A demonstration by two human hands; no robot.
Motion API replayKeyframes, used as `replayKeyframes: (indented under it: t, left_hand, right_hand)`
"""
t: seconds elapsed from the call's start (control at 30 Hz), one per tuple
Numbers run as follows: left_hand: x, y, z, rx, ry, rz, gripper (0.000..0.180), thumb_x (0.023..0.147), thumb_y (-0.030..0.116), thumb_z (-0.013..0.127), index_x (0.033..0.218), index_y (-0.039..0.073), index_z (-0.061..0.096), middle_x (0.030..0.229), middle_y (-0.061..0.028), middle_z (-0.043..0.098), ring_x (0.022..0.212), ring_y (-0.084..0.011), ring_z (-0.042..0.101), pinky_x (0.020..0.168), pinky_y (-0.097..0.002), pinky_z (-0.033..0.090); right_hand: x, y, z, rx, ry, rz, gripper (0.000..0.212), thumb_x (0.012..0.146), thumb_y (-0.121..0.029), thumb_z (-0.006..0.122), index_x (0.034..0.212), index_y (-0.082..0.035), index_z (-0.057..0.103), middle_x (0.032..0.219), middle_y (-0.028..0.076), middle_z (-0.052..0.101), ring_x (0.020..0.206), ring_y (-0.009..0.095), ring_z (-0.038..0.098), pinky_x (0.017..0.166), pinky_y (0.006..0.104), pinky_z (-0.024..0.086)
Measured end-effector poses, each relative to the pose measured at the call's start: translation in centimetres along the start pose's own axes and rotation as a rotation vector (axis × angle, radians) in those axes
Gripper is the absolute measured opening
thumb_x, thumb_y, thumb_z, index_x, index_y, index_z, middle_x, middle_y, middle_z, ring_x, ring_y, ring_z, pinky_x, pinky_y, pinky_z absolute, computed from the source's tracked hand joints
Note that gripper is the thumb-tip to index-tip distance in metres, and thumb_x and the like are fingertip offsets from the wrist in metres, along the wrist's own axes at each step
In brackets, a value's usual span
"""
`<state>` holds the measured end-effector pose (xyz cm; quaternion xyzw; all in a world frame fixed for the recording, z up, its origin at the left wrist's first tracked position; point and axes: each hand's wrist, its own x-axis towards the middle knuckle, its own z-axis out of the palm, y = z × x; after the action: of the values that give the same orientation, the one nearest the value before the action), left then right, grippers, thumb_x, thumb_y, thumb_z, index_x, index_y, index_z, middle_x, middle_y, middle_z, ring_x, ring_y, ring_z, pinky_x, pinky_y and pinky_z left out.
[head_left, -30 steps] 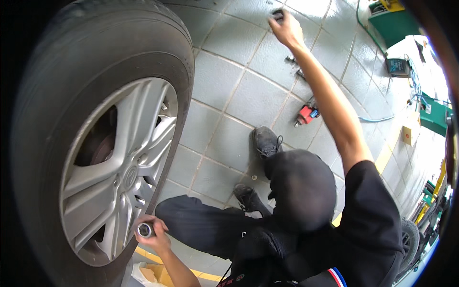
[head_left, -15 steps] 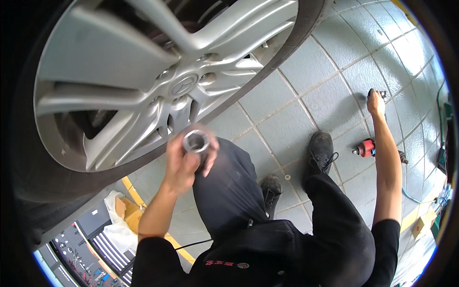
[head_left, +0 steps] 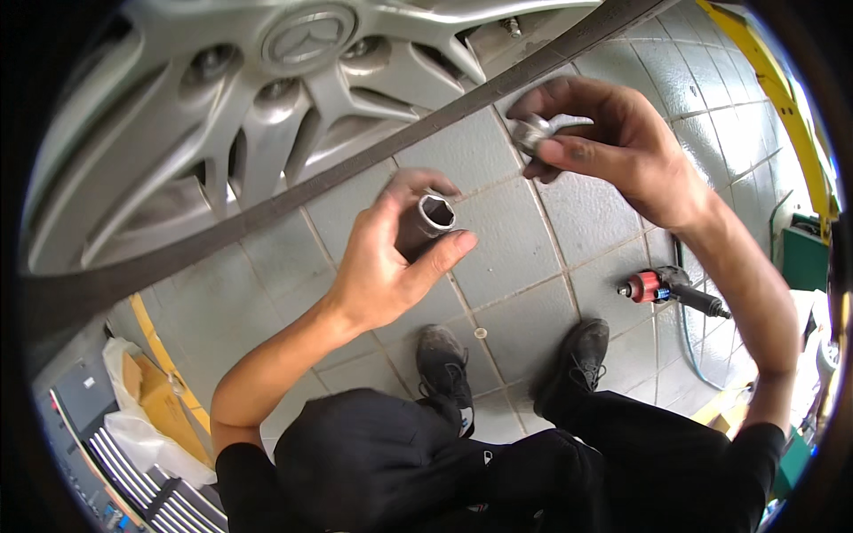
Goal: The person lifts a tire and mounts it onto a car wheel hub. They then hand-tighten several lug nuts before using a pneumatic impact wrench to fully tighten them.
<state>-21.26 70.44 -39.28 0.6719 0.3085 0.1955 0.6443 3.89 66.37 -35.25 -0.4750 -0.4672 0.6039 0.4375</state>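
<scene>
Left hand (head_left: 378,266): grasping a metal socket (head_left: 414,233), centre of frame.
Right hand (head_left: 626,151): pinching a shiny metal piece (head_left: 531,133), upper right of centre.
Wheel (head_left: 333,96): upper left of frame.
Power tool (head_left: 668,287): right of frame.

Left hand (head_left: 378,262) curled in a grip; right hand (head_left: 641,162), partly blurred, seems to pinch
</scene>
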Motion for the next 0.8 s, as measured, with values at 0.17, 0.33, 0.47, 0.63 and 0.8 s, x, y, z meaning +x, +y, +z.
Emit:
replayKeyframes:
  t: [0.17, 0.33, 0.47, 0.63, 0.8]
  left_hand:
    - [-2.7, 0.0, 1.4, 0.017, 0.260, 0.132, 0.050, 0.083, 0.011, 0.069, 0.122, 0.003, 0.039, 0.075, -0.0019, 0.057, 0.063, -0.0064, 0.053, 0.057, -0.0207, 0.042]
    - [-4.0, 0.2, 2.3, 0.185, 0.311, 0.223, 0.048, 0.081, 0.008, 0.070, 0.121, 0.003, 0.043, 0.070, -0.0031, 0.060, 0.063, -0.0060, 0.055, 0.057, -0.0209, 0.043]
    - [-3.9, 1.2, 3.2, 0.282, 0.371, 0.210, 0.053, 0.073, 0.005, 0.075, 0.120, 0.005, 0.051, 0.069, -0.0034, 0.061, 0.060, -0.0066, 0.055, 0.054, -0.0207, 0.043]
    - [-2.0, -0.1, 0.9, 0.692, 0.476, 0.524, 0.043, 0.067, 0.002, 0.078, 0.107, 0.003, 0.063, 0.084, -0.0100, 0.065, 0.071, -0.0183, 0.063, 0.063, -0.0289, 0.050]
    - [-2.3, 0.1, -2.1, 0.660, 0.343, 0.459, 0.028, 0.071, 0.004, 0.074, 0.097, 0.000, 0.063, 0.085, -0.0084, 0.064, 0.075, -0.0174, 0.062, 0.069, -0.0273, 0.048]
  right_hand:
    - [-0.2, 2.0, 6.0, -0.110, -0.002, -0.217, 0.031, 0.078, 0.005, 0.068, 0.107, 0.002, 0.056, 0.100, 0.007, 0.061, 0.093, 0.013, 0.061, 0.084, 0.0263, 0.052]
    - [-1.5, 3.7, 8.4, -0.019, 0.037, -0.287, 0.031, 0.078, 0.002, 0.069, 0.106, 0.004, 0.056, 0.099, 0.007, 0.061, 0.088, 0.014, 0.062, 0.081, 0.0257, 0.052]
    - [-2.5, 4.9, 9.0, 0.350, 0.143, -0.209, 0.027, 0.079, 0.003, 0.063, 0.105, 0.005, 0.056, 0.097, 0.007, 0.061, 0.085, 0.013, 0.063, 0.075, 0.0240, 0.052]
    - [-0.9, 5.7, 9.3, 0.483, 0.161, -0.145, 0.020, 0.081, -0.003, 0.064, 0.099, 0.007, 0.059, 0.087, 0.007, 0.063, 0.083, 0.011, 0.061, 0.075, 0.0237, 0.051]
    - [0.6, 7.8, 9.9, 0.413, 0.123, -0.235, 0.017, 0.081, -0.005, 0.066, 0.092, 0.006, 0.061, 0.081, 0.007, 0.064, 0.078, 0.011, 0.061, 0.073, 0.0248, 0.051]
